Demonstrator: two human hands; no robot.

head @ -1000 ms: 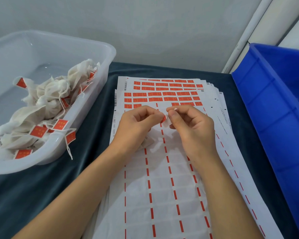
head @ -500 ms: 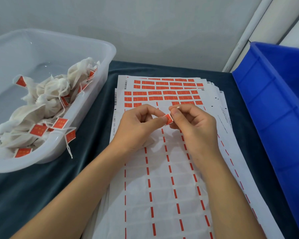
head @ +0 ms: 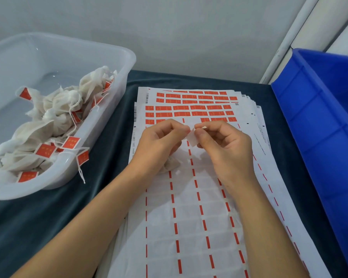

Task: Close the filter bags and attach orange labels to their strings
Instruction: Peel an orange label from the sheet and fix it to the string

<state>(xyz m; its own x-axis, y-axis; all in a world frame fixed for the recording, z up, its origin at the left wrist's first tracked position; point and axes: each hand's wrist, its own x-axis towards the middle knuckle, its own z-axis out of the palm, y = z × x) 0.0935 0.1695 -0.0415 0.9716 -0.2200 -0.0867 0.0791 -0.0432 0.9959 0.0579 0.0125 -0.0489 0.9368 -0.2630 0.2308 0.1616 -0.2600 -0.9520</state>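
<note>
Label [head: 192, 138], pale side up, pinched by left hand [head: 161, 141] and right hand [head: 223, 143] fingers above sticker sheet [head: 189, 207]; fold squarely over string.

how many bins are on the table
2. A clear plastic bin sits at the left, holding finished filter bags with orange labels. A blue bin stands at the right edge, partly cut off by the frame.
</note>
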